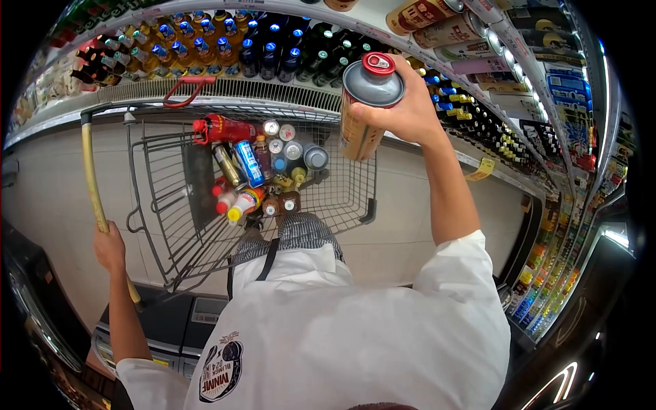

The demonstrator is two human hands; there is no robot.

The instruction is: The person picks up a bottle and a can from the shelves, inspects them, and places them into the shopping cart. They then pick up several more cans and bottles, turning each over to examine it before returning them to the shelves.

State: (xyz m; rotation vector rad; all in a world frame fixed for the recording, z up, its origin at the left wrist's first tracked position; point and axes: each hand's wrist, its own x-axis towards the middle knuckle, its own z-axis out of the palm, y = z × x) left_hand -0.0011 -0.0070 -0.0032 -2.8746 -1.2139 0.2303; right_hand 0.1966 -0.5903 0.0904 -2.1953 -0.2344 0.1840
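Above the cart, right hand raised gripping can, left hand on handle

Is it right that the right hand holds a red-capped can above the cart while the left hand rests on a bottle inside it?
Not quite. In the head view the left hand grips the cart handle, not a bottle. The right hand does hold the red-capped can above the cart.

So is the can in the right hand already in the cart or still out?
Out. The right hand holds the can in the air above the cart, beside the shelf; the bottles lie in the basket below.
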